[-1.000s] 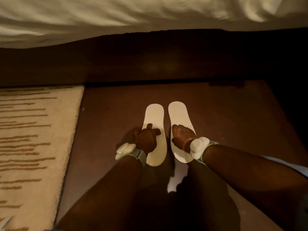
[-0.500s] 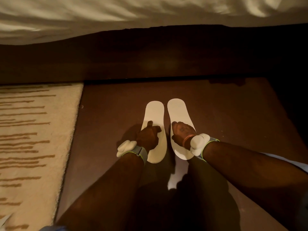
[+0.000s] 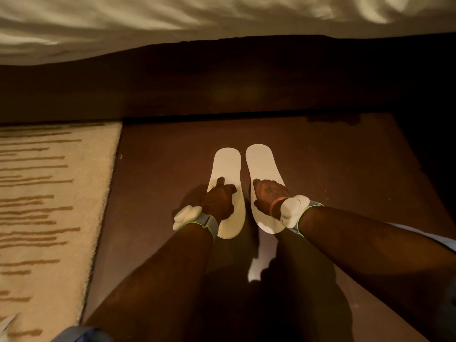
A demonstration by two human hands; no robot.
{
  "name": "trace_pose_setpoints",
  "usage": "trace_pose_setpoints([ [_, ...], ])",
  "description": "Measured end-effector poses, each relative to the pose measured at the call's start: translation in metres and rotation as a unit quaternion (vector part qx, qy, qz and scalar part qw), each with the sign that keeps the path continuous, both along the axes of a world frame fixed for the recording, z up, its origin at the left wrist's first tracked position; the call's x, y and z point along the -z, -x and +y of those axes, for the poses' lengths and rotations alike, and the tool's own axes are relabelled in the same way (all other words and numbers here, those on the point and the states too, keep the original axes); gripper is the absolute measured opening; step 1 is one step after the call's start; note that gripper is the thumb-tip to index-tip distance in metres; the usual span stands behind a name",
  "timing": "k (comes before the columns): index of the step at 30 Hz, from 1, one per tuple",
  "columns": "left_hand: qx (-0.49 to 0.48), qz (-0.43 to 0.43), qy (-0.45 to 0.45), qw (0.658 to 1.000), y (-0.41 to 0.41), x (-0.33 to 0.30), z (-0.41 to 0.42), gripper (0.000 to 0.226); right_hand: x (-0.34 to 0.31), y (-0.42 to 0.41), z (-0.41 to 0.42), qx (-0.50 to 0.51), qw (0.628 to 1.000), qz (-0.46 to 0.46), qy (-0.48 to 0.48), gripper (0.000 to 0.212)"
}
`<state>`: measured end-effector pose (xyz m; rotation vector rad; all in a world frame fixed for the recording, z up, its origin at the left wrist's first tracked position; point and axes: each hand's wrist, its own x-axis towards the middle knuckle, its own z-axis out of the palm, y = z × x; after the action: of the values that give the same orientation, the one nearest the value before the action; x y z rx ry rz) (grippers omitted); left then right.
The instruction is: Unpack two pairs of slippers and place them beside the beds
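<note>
Two flat white slippers lie side by side on the brown floor, close to the bed. The left slipper (image 3: 227,164) has my left hand (image 3: 219,201) resting on its near half, fingers curled on it and one finger pointing forward. My right hand (image 3: 270,196) grips the near half of the right slipper (image 3: 261,164) in the same way. Both hands hide the slippers' straps. Running across the top is the bed's white sheet (image 3: 222,16), above its dark base (image 3: 222,82). No second pair shows.
A cream rug (image 3: 49,193) with brown dashes covers the floor on the left, its edge a short way from the left slipper. A small white piece (image 3: 259,265) lies on the floor between my forearms, partly in shadow. Bare brown floor extends to the right.
Both hands have slid the two slippers a little toward the bed. Their grip looks the same.
</note>
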<state>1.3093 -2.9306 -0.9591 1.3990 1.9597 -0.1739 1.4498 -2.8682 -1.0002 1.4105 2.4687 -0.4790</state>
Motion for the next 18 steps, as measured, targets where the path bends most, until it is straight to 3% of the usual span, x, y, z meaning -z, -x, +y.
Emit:
trace_pose_setpoints([
  [10, -0.011, 0.032, -0.01, 0.999, -0.011, -0.001, -0.004, 0.06, 0.003, -0.002, -0.001, 0.0, 1.0, 0.018, -0.013, 0.023],
  [18, -0.061, 0.025, -0.019, 0.998, -0.015, -0.004, -0.002, 0.054, -0.01, -0.002, -0.001, 0.002, 0.999, -0.015, -0.029, 0.037],
])
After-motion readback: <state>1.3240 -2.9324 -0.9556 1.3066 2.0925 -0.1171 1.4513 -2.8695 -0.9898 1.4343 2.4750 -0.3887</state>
